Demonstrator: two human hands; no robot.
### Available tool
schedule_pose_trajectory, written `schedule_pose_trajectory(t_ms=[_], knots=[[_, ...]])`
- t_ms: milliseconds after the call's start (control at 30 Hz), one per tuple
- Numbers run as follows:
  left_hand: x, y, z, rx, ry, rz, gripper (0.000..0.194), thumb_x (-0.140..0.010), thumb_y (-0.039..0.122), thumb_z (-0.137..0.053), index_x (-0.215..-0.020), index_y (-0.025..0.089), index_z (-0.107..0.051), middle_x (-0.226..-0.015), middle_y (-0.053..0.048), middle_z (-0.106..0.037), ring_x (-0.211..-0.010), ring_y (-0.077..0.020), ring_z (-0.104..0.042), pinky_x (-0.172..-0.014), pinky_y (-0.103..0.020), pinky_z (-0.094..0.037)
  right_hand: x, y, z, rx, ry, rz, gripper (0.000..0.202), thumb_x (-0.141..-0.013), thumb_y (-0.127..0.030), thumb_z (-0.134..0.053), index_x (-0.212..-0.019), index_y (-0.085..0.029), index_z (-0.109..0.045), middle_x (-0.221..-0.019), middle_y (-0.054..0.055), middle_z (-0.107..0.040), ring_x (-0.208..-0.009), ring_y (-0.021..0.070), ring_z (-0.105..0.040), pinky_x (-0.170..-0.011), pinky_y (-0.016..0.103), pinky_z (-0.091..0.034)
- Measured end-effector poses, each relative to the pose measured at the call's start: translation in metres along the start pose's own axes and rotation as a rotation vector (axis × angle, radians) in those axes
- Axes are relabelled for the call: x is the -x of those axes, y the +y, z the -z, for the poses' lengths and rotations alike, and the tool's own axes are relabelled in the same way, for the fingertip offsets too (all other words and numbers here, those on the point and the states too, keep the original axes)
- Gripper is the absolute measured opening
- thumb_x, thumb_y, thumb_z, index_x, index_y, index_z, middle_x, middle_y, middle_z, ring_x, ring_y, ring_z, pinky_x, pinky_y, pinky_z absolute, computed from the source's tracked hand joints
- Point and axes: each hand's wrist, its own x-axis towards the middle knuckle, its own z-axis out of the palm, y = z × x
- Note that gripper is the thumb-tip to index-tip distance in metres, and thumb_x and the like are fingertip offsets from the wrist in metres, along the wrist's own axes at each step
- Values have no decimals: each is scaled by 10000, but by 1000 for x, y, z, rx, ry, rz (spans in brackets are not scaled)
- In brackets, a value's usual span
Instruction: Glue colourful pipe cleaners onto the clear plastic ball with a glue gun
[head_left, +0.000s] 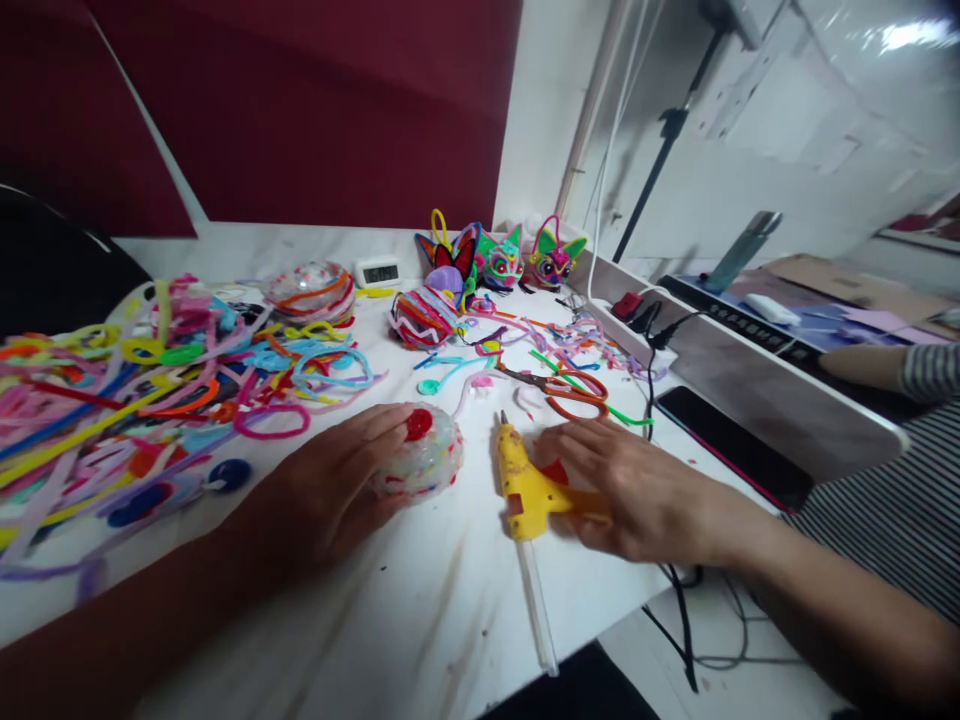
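Note:
My left hand (337, 475) is closed around the side of a translucent ball (427, 465) with colored flecks. A round red coil (418, 424) sits on top of the ball, by my fingertips. My right hand (630, 490) is curled around the handle of a yellow hot glue gun (525, 495), which lies on its side with its nozzle pointing away from me. From its back end sticks a clear glue stick (538, 610). Something red (555, 473) shows under my right fingers; what it is I cannot make out. Orange-handled scissors (574, 392) lie beyond the gun.
A heap of colorful pipe cleaners (172, 390) covers the left side. Wrapped balls (311, 292), a small digital clock (377, 272) and finished animal-face ornaments (502, 262) stand at the back. A phone (735, 445) and a low partition (780, 370) are on the right; another person's arm (862, 367) rests beyond.

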Motion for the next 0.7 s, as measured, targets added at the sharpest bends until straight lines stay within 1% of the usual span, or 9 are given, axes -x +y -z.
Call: schedule_pose_trajectory(t_ms=[67,133,233,300,400,500,600,700], knots=[[-1,1,0,-3,3,-2,586,-1083,323,-550,-1630,189,-386,-1596,-154,-550,-1468,-315,-558,-1229,-473,-521,2,-4,-13,47,8,-21,483,-892,-233,-660,-1347,-71,-632,-1354,244,-682,-1195,368,-682,-1061,582,-554],[-1,3,0,-8,5,0,571,-1086,318,-549,-1619,182,-394,-1588,-161,-555,-1467,-316,-557,-1229,-470,-517,1,-8,-23,92,29,-47,428,-850,-173,-634,-1266,-79,-674,-1298,231,-693,-1144,359,-683,-1027,587,-573],[-3,7,1,-18,-3,27,550,-1090,298,-544,-1608,187,-396,-1578,-160,-566,-1474,-309,-548,-1238,-459,-503,-2,-12,-32,140,67,-77,280,-823,-168,-638,-1082,-93,-710,-1139,206,-705,-1033,348,-676,-941,573,-616],[-4,9,2,-17,-12,42,539,-1098,295,-530,-1607,197,-384,-1574,-158,-570,-1478,-305,-543,-1241,-456,-497,-2,-13,-35,138,111,-68,232,-823,-172,-634,-1034,-98,-698,-1075,195,-695,-977,334,-673,-885,542,-642],[-5,11,4,7,-12,50,536,-1102,293,-517,-1610,209,-371,-1575,-160,-570,-1481,-307,-541,-1240,-466,-496,0,-12,-35,71,205,-46,221,-851,-167,-595,-1054,-108,-659,-1078,193,-678,-924,303,-691,-794,475,-668],[-4,11,3,39,-10,61,535,-1096,300,-524,-1604,216,-378,-1571,-160,-580,-1479,-313,-547,-1243,-473,-497,0,-14,-30,-75,289,14,254,-870,-200,-592,-1114,-135,-613,-1098,185,-668,-927,292,-711,-739,426,-675],[-3,11,2,62,-6,64,502,-1087,316,-547,-1564,225,-417,-1570,-153,-587,-1486,-311,-545,-1253,-466,-493,-5,-20,-24,-240,309,110,217,-901,-250,-608,-1108,-193,-578,-1106,154,-673,-957,270,-722,-745,369,-673],[-2,10,1,76,3,64,453,-1066,302,-588,-1500,241,-473,-1579,-138,-586,-1495,-310,-540,-1252,-466,-500,-12,-26,-20,-308,298,173,164,-966,-285,-597,-1111,-222,-552,-1086,130,-686,-913,239,-729,-704,322,-659]])
